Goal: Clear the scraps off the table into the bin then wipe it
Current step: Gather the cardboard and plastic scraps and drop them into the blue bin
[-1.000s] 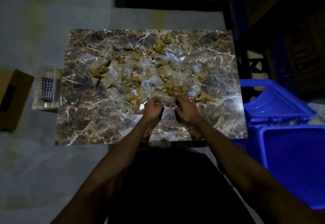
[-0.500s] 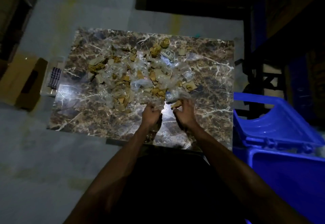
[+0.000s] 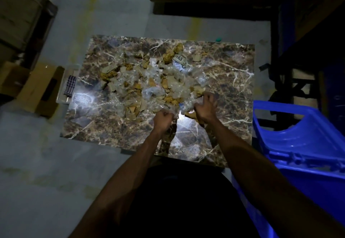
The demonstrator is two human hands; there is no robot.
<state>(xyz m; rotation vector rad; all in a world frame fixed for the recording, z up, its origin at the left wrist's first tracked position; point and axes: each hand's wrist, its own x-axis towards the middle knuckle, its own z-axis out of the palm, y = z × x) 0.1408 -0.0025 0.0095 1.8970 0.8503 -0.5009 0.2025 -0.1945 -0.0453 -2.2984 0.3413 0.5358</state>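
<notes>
A heap of scraps point(image 3: 149, 82), clear plastic wrap mixed with brown cardboard pieces, covers the middle of the dark marble table point(image 3: 233, 73). At the heap's near edge my left hand point(image 3: 162, 119) is a fist that grips crumpled clear plastic. My right hand point(image 3: 205, 109), fingers curled, clutches plastic and a cardboard piece at the heap's near right side. A blue bin point(image 3: 302, 144) with its lid flipped up stands on the floor to the right of the table.
Left of the table a white tray point(image 3: 62, 95) holds a checked cloth point(image 3: 70, 85). Cardboard boxes point(image 3: 31, 86) lie on the floor further left. Dark furniture stands behind and to the right of the table. My dark-clothed body is at the table's near edge.
My right hand has moved right and further into the heap's right side. My left hand stays fisted at the near edge. The view has tilted and shifted left.
</notes>
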